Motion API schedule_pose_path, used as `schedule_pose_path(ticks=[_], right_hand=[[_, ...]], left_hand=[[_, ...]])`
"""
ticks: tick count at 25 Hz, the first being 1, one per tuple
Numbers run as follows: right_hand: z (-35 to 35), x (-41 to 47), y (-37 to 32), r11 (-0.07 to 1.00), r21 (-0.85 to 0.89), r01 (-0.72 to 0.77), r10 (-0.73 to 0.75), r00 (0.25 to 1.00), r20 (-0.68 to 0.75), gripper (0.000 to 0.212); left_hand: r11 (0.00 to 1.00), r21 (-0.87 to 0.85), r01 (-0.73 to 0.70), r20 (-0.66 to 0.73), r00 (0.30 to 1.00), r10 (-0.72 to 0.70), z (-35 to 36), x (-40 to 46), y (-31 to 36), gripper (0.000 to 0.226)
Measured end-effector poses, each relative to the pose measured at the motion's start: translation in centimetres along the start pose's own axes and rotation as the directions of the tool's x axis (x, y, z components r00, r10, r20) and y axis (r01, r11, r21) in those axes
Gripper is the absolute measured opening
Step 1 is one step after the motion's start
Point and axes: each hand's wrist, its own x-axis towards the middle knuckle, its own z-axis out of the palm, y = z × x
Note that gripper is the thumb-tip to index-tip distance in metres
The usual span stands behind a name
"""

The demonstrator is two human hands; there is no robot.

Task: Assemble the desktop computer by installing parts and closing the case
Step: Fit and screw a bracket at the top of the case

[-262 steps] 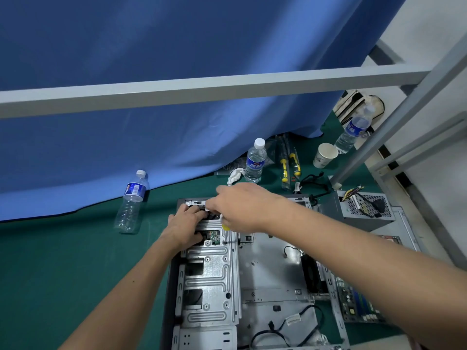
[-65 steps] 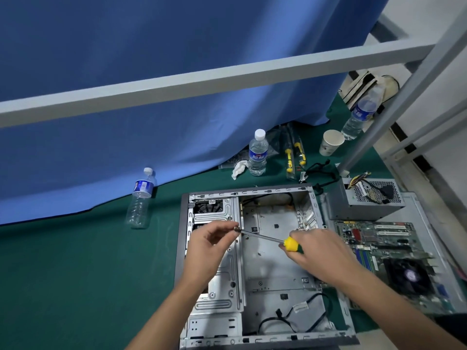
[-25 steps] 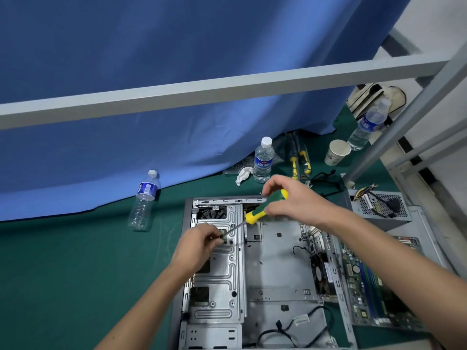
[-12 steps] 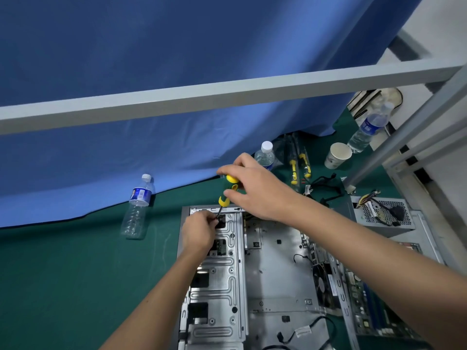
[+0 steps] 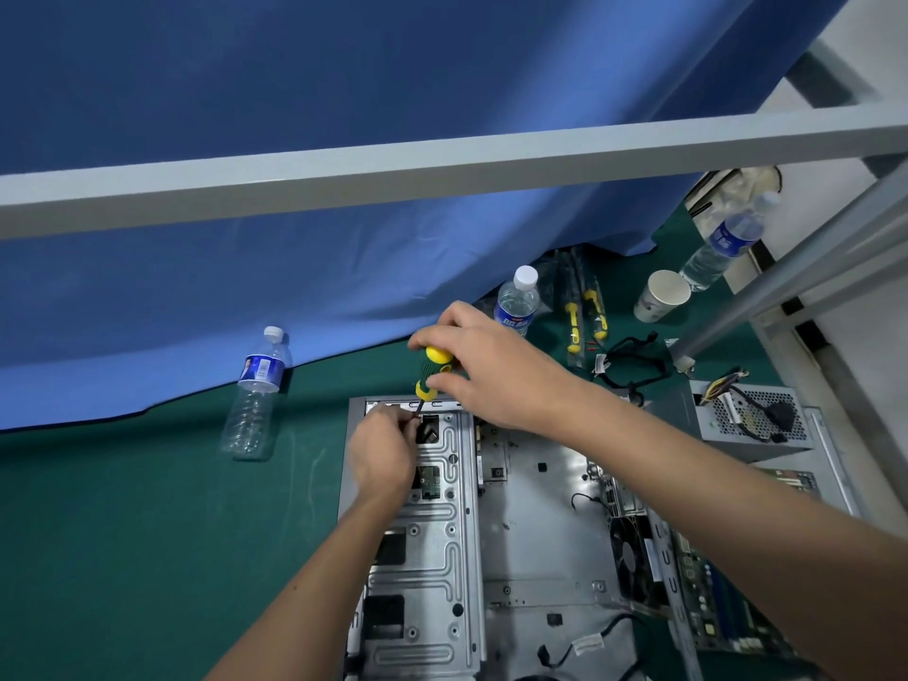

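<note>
Right hand: the right hand (image 5: 496,371) is gripping the yellow and green screwdriver (image 5: 432,373), fingers curled round its handle.
Left hand: the left hand (image 5: 385,452) is pinching the screwdriver's thin tip, fingers together, at the far end of the drive cage (image 5: 432,533).
Computer case: the open computer case (image 5: 535,523) is lying flat on the green counter (image 5: 123,533).
Nearby: a water bottle (image 5: 255,393) is lying left of the case.
</note>
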Motion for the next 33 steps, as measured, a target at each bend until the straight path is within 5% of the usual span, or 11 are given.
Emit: schedule_pose_path(ticks=[5,9,12,14,16,20,26,30,33], right_hand=[[-0.7,1.2,-1.6,0.936,-0.282,0.21,-0.183,0.976,0.121,0.043],[-0.6,2.3,-3.5,0.831,-0.499,0.245,-0.165,0.966,0.199,0.019],[-0.9,3.2,-4.5,0.774,-0.599,0.207,-0.114,0.975,0.19,0.014],[-1.3,3.5,-4.6,0.764,-0.605,0.225,-0.125,0.971,0.203,0.02],[-1.3,3.7,-4.7,0.749,-0.621,0.231,-0.126,0.97,0.21,0.009],[0.3,4.0,-4.9,0.668,-0.723,0.176,-0.07,0.982,0.174,0.036],[-0.9,4.8,-3.8,0.816,-0.537,0.214,-0.032,0.944,0.327,0.031],[-0.1,4.3,-3.7,0.652,-0.728,0.213,-0.064,0.972,0.228,0.03],[-0.7,4.5,-3.5,0.765,-0.627,0.147,0.077,0.946,0.316,0.025]], left_hand=[[0.998,-0.033,0.055,0.009,0.998,-0.054,-0.1,0.3,0.0,0.015],[1.0,-0.01,-0.008,0.044,0.999,0.008,-0.5,0.4,-0.2,0.015],[0.975,0.096,-0.199,0.073,0.979,0.192,-1.3,0.3,-1.5,0.017],[0.868,0.304,-0.393,0.1,0.919,0.381,-1.9,-0.1,-3.0,0.028],[0.806,0.383,-0.451,0.157,0.892,0.424,-2.1,-0.4,-4.8,0.046],[0.88,0.231,-0.415,0.227,0.902,0.366,-1.2,-1.1,-6.6,0.062],[0.902,0.057,-0.429,0.126,0.899,0.42,-0.7,-1.4,-7.3,0.05],[0.904,0.02,-0.427,0.115,0.899,0.422,-0.5,-1.2,-7.5,0.051],[0.899,0.001,-0.437,0.115,0.894,0.434,-0.4,-1.1,-7.7,0.049]])
